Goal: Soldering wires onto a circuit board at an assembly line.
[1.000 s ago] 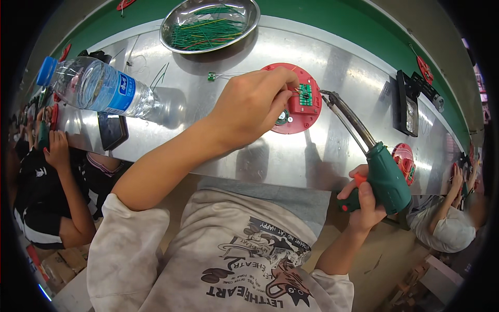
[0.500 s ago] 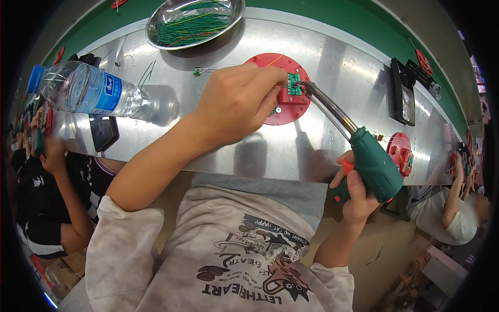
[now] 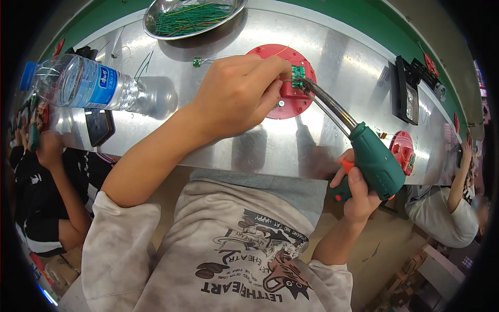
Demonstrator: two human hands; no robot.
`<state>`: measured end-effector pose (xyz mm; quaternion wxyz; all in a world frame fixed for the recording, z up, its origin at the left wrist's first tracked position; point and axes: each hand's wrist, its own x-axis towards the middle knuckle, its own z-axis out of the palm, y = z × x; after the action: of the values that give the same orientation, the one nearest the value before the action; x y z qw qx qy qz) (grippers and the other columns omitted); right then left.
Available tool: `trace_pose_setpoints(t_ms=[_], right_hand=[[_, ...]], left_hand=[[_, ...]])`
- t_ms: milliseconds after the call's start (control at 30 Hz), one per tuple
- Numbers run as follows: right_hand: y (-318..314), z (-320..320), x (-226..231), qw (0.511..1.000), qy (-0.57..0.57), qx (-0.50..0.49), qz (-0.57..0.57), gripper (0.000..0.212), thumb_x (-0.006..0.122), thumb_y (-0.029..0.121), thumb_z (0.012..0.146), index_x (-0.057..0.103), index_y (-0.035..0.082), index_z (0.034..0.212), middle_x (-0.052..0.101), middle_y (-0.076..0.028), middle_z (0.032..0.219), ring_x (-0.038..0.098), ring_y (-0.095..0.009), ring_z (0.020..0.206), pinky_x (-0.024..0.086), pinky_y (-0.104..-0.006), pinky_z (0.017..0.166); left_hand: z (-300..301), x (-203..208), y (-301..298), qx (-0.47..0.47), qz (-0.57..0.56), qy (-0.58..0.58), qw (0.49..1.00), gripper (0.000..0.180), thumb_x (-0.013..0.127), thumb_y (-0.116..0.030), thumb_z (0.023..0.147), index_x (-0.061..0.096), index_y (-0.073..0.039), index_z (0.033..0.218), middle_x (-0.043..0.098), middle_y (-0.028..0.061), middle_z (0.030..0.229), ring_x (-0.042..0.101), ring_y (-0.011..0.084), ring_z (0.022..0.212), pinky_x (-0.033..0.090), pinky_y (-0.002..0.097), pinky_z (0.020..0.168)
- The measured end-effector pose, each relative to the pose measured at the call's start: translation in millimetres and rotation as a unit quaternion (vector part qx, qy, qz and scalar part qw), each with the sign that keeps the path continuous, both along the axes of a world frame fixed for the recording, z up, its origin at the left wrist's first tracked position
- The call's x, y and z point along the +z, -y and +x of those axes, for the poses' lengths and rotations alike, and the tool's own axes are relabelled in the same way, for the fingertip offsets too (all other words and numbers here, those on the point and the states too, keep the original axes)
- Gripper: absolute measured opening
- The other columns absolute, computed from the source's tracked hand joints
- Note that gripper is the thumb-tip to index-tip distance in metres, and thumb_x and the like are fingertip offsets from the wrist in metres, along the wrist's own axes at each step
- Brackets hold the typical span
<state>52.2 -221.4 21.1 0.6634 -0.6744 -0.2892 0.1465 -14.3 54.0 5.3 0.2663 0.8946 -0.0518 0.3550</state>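
Note:
My right hand (image 3: 360, 192) is wrapped round the grip of a dark green soldering gun (image 3: 375, 160), fingers at its orange trigger. The gun's metal barrel slants up and left, and its tip meets a small green circuit board (image 3: 298, 76). This board sits on a round red plastic housing (image 3: 297, 108), which lies on the metal bench. My left hand (image 3: 240, 91) is closed in a pinch at the board's left side, on what looks like a thin wire; the fingers partly cover it. The hand also hides the housing's left part.
A steel bowl (image 3: 149, 23) of green wires stands at the back. To the left are a water bottle (image 3: 93, 86) and a dark phone (image 3: 99, 127). At right lie another red housing (image 3: 402, 151) and a black case (image 3: 404, 91). Co-workers sit at both sides.
The view has shifted slightly, moving the bench things a little in the picture. Both hands keep their hold, and the soldering gun's tip stays at the circuit board.

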Motion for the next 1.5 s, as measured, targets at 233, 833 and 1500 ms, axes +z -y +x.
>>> trace_pose_setpoints(t_ms=[233, 833, 1500], right_hand=[[-1.3, 1.7, 6.7, 1.000, -0.018, 0.002, -0.006, 0.037, 0.060, 0.011, 0.091, 0.057, -0.010, 0.121, 0.063, -0.017, 0.091, 0.057, -0.018, 0.054, 0.048, -0.0280, 0.049], [17.4, 29.4, -14.1, 0.974, -0.152, -0.055, 0.159, 0.036, 0.045, 0.032, 0.102, 0.049, -0.004, 0.103, 0.055, -0.017, 0.091, 0.050, -0.016, 0.044, 0.042, -0.0285, 0.036], [76.5, 45.9, -9.3, 0.858, 0.006, -0.234, 0.457, 0.032, 0.048, 0.028, 0.097, 0.048, 0.000, 0.113, 0.049, -0.016, 0.109, 0.051, -0.014, 0.060, 0.047, -0.0292, 0.053]], left_hand=[[-1.8, 4.9, -1.5, 0.008, 0.001, -0.011, 1.000, 0.013, 0.065, -0.002, 0.083, 0.060, -0.006, 0.094, 0.065, 0.0079, 0.071, 0.063, 0.0276, 0.061, 0.049, 0.0384, 0.055], [-2.8, 5.2, -0.3, 0.004, 0.014, -0.015, 1.000, 0.016, 0.067, -0.002, 0.082, 0.061, -0.005, 0.096, 0.067, 0.0088, 0.075, 0.064, 0.0279, 0.064, 0.050, 0.0392, 0.058], [9.3, 38.8, 30.4, 0.058, 0.152, -0.156, 0.974, 0.046, 0.080, -0.018, 0.070, 0.067, -0.004, 0.112, 0.066, 0.0108, 0.122, 0.053, 0.0360, 0.115, 0.037, 0.0454, 0.101]])
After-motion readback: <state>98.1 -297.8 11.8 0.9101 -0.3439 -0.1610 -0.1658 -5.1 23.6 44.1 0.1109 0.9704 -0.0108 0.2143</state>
